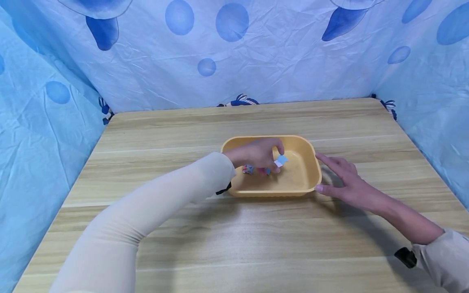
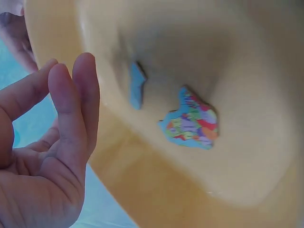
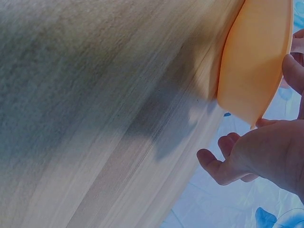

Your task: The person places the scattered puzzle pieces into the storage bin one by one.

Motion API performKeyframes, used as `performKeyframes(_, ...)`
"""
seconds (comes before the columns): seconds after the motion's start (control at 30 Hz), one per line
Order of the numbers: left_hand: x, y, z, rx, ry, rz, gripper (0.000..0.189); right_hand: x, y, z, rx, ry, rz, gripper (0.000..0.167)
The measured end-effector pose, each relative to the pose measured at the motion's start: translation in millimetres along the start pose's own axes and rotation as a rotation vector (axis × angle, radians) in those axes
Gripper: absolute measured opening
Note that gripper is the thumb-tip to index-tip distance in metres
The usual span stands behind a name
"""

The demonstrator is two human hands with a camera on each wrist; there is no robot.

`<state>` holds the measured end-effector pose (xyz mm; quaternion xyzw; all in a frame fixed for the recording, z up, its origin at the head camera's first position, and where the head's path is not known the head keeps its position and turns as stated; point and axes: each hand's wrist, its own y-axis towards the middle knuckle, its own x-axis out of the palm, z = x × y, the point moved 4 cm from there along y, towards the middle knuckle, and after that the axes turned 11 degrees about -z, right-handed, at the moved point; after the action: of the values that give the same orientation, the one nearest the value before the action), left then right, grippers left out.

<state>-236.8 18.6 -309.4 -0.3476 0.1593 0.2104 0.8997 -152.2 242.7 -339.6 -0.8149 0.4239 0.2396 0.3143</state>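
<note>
My left hand (image 1: 261, 154) reaches into a yellow plastic basin (image 1: 271, 194). Between its thumb and index finger it pinches a small light blue and white flat piece (image 1: 281, 160); the left wrist view hides this piece behind the fingers. On the basin floor lie a multicoloured map puzzle piece (image 2: 192, 122) and a narrow blue piece (image 2: 137, 85), both below the left hand (image 2: 61, 128). At the basin's right end, my right hand (image 1: 346, 183) has its fingers spread, with the index finger and thumb touching the rim. The right wrist view shows the basin's outer wall (image 3: 251, 61) beside this hand.
The basin stands on a wood-grain table (image 1: 176, 138), towards its far side. A blue patterned cloth (image 1: 146, 57) hangs behind the table and along both sides. Dark straps (image 1: 406, 257) show near the sleeves.
</note>
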Motion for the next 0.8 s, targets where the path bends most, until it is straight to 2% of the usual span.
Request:
performKeyframes(0.33, -6.4, 7.5, 17.9, -0.006, 0.054, 0.001, 0.043, 0.1, -0.8, -0.7, -0.002, 0.005, -0.005, 0.084)
performKeyframes(0.43, -7.6, 11.3, 20.9, -0.005, 0.042, 0.001, 0.044, -0.1, -0.8, -0.4, -0.004, 0.002, -0.002, 0.084)
performKeyframes(0.57, -6.9, 16.6, 22.3, -0.036, 0.006, -0.005, 0.043, -0.2, -0.5, 0.6, -0.010, 0.000, 0.001, 0.084)
performKeyframes(0.7, -4.1, 21.9, 21.5, -0.080, -0.023, -0.045, 0.043, -0.2, -0.1, 0.6, -0.014, -0.001, 0.005, 0.084)
performKeyframes(0.8, -1.0, 25.6, 20.8, -0.090, -0.043, -0.074, 0.043, -0.3, 0.3, 0.2, -0.016, -0.005, 0.009, 0.084)
